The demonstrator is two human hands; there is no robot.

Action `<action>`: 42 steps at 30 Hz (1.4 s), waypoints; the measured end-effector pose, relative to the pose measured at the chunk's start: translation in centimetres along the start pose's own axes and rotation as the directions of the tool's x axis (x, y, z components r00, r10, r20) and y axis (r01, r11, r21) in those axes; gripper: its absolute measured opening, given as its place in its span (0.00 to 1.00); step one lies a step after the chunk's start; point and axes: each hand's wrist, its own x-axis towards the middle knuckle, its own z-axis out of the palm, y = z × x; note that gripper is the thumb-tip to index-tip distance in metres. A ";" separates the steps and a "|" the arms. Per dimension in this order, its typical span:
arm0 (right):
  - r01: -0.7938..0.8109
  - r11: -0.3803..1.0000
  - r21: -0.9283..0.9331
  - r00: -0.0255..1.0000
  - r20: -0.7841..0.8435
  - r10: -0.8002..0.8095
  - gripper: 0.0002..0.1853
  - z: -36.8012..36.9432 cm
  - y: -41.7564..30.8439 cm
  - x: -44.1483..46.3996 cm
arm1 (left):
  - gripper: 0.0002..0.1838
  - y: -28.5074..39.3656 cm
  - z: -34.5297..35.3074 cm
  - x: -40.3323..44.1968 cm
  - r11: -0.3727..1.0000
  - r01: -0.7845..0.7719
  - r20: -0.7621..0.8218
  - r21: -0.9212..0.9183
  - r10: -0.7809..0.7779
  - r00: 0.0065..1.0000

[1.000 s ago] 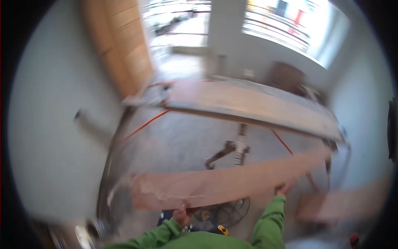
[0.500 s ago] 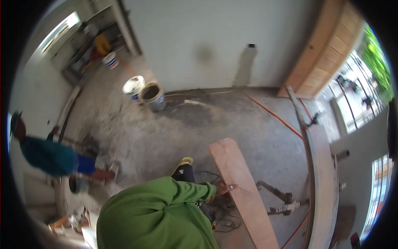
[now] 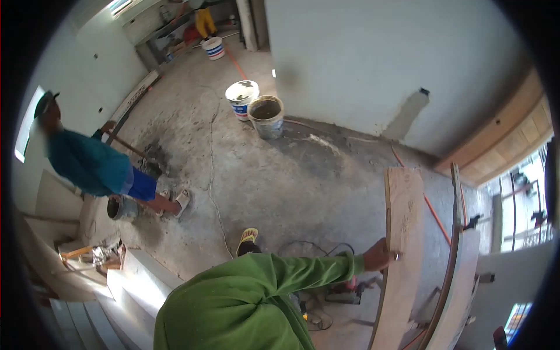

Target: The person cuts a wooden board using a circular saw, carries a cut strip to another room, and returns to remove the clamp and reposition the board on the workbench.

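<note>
My left hand (image 3: 379, 255), at the end of a green sleeve, grips the left edge of a long pale wooden board (image 3: 404, 233). The board runs from the middle right down to the bottom of the view. My right hand is not in view. Right of the board lies a long bench-like plank (image 3: 465, 256) with a dark edge and a black clamp (image 3: 473, 221) near its far end. On the floor beneath my arm are a power tool (image 3: 344, 291) and dark cords.
A person in a teal shirt (image 3: 90, 160) stands at left holding a long handle beside a dark heap. Two buckets (image 3: 242, 99) (image 3: 267, 116) stand near the wall. Another person in yellow trousers (image 3: 205, 22) is farther back. White panels (image 3: 143, 280) lie at lower left.
The view has swung left, away from the windows. My left hand still grips the board, which now points more nearly away from me. My right hand, seen on the board earlier, has left the view.
</note>
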 end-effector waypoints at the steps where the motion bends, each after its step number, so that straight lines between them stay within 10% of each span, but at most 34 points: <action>1: -0.031 0.999 -0.009 0.999 0.027 0.032 0.25 1.5 0.7 -0.3 | 0.17 1.5 -1.9 1.0 0.998 0.027 -0.043 -0.065 -0.030 0.999; 13: -0.280 0.957 -0.076 0.943 0.163 0.289 0.25 17.0 12.2 -7.5 | 0.24 9.1 -34.8 5.0 0.983 0.166 -0.576 0.080 -0.090 0.813; 16: -0.299 0.947 -0.113 0.937 0.151 0.314 0.25 20.3 15.7 -10.4 | 0.29 13.6 -41.0 0.9 0.898 0.440 -0.533 -0.007 -0.376 0.758; 19: -0.311 0.943 -0.122 0.933 0.151 0.327 0.25 23.3 19.0 -13.0 | 0.38 17.0 -46.0 -1.1 0.880 0.443 -0.828 0.174 -0.113 0.550; 28: -0.354 0.911 -0.212 0.911 0.141 0.387 0.25 30.2 27.0 -16.3 | 0.50 17.3 -59.9 0.2 0.673 0.627 -0.908 0.392 0.175 0.380; 33: -0.391 0.886 -0.250 0.892 0.133 0.431 0.25 34.1 30.8 -16.4 | 0.48 24.5 -65.9 -6.0 0.842 0.509 -0.953 0.177 0.017 0.303; 42: -0.480 0.847 -0.229 0.843 0.148 0.517 0.25 43.6 42.0 -18.1 | 0.44 31.2 -78.9 -8.1 0.908 0.337 -0.959 0.248 0.180 0.220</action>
